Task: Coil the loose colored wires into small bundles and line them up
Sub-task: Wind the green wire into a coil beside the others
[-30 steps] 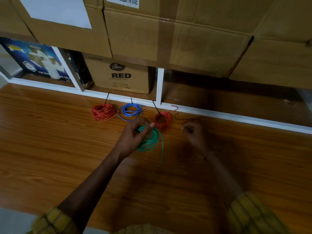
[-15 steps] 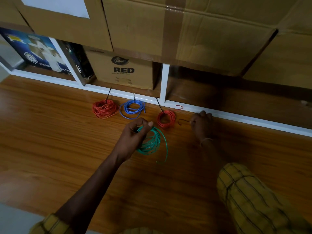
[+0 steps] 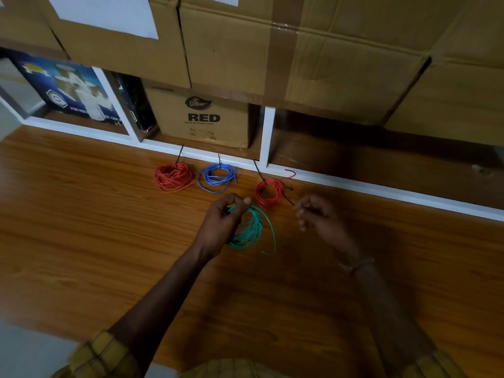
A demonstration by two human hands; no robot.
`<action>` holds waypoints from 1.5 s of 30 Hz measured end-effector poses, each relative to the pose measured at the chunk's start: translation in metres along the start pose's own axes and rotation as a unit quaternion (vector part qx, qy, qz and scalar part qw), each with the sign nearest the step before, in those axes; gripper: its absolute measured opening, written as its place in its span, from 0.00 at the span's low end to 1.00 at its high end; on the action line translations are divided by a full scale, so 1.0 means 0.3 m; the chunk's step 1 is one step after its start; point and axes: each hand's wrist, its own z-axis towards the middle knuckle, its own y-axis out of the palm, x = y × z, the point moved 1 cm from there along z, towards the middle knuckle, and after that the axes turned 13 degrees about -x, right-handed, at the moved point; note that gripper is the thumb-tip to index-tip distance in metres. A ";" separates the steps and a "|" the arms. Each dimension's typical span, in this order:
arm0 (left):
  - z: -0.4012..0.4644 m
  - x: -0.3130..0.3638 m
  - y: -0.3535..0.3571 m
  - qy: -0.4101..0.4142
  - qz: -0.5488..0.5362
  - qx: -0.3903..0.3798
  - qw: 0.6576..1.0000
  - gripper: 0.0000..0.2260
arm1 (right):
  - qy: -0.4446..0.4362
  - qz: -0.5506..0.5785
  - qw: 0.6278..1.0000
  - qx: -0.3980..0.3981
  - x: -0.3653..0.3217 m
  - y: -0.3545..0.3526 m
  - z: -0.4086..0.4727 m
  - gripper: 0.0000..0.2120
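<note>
Large brown cardboard boxes (image 3: 341,55) sealed with tape fill the top of the view, stacked over a white-framed wooden shelf (image 3: 266,137). In the shelf's compartments stand a smaller cardboard carton printed "RED" (image 3: 201,118) and, to its left, a dark blue printed box (image 3: 68,88). Below spreads the orange-brown wood-grain floor (image 3: 81,241), where the wires lie.

Along the shelf's white lower edge three tied coils sit in a row: an orange-red wire bundle (image 3: 173,177) at the left, a blue wire bundle (image 3: 217,177) just beside it, and a smaller red wire bundle (image 3: 269,192) a little apart to the right, each with a thin dark tie sticking out.

Nearer the person, just below the gap between the blue and red bundles, lies a loose green wire coil (image 3: 249,230) with one free end curving out to the right. The left hand (image 3: 221,222) pinches the top of this coil between thumb and curled fingers. The right hand (image 3: 319,214) hovers close to the small red bundle, its grip closed on the end of a thin dark tie (image 3: 288,199) that runs back towards that bundle.
</note>
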 end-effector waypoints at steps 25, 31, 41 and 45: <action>-0.115 0.124 0.079 -0.016 -0.059 0.008 0.998 0.17 | -0.138 0.055 0.989 0.005 -0.244 0.193 -0.220 0.07; -0.131 0.147 0.102 -0.006 -0.042 0.002 0.999 0.16 | -0.099 0.048 0.993 0.047 -0.192 0.247 -0.227 0.05; -0.118 0.174 0.131 -0.019 -0.035 0.009 0.999 0.14 | -0.214 -0.195 0.942 0.167 -0.191 0.368 -0.272 0.08; -0.115 0.180 0.125 -0.018 -0.025 0.003 1.000 0.14 | -0.207 -0.185 0.941 0.192 -0.208 0.355 -0.287 0.07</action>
